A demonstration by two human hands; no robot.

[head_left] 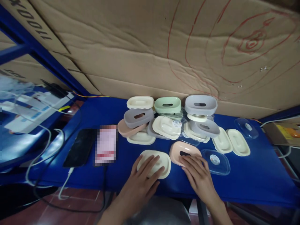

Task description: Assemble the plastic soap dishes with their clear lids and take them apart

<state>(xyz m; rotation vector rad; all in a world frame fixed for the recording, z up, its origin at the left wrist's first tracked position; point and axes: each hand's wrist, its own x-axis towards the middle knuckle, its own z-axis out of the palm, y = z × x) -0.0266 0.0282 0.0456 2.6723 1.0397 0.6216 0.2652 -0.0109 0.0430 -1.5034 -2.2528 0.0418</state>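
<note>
On the blue tabletop, my left hand lies spread over a cream oval soap dish tray, its fingers flat and apart across the top. The tray's near left part is hidden by them. My right hand has its fingers over the front rim of a pink soap dish base and its thumb along the outside, so that the rim sits between them. A dark slot shows in the base's floor beside the fingertips. Just right of this hand, a clear plastic lid with a round sticker lies flat.
Behind my hands are piled grey bases, a green base, cream trays and clear lids. A black phone and a lit phone lie left, with cables. Cardboard walls the back.
</note>
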